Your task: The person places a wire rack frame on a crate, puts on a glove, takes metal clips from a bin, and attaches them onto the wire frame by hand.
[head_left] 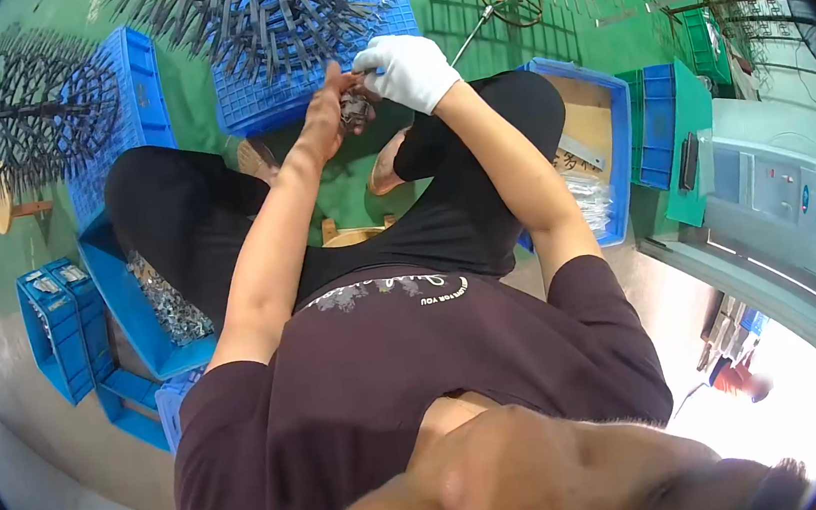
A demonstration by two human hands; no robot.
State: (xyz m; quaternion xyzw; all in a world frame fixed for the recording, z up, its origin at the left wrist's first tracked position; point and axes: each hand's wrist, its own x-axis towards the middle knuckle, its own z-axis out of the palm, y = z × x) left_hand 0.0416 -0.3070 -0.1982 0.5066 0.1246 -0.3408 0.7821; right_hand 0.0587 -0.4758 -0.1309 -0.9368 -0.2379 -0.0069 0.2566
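Note:
My left hand [336,112] is bare, its fingers curled round several small shiny metal parts [354,110] in front of my knees. Touching or nearly touching it is my right hand [407,69], in a white glove, with fingertips pinched together; whatever they hold is too small to make out. Just beyond both hands, a rack of dark metal prongs [265,19] stands over a blue crate [260,106].
Small metal parts [172,307] fill a blue bin [114,278] beside my left knee. A blue tray [621,130] with clear-bagged items [588,199] lies to my right. Other pronged racks [40,121] stand left and right. A person in orange [734,379] is far off at lower right.

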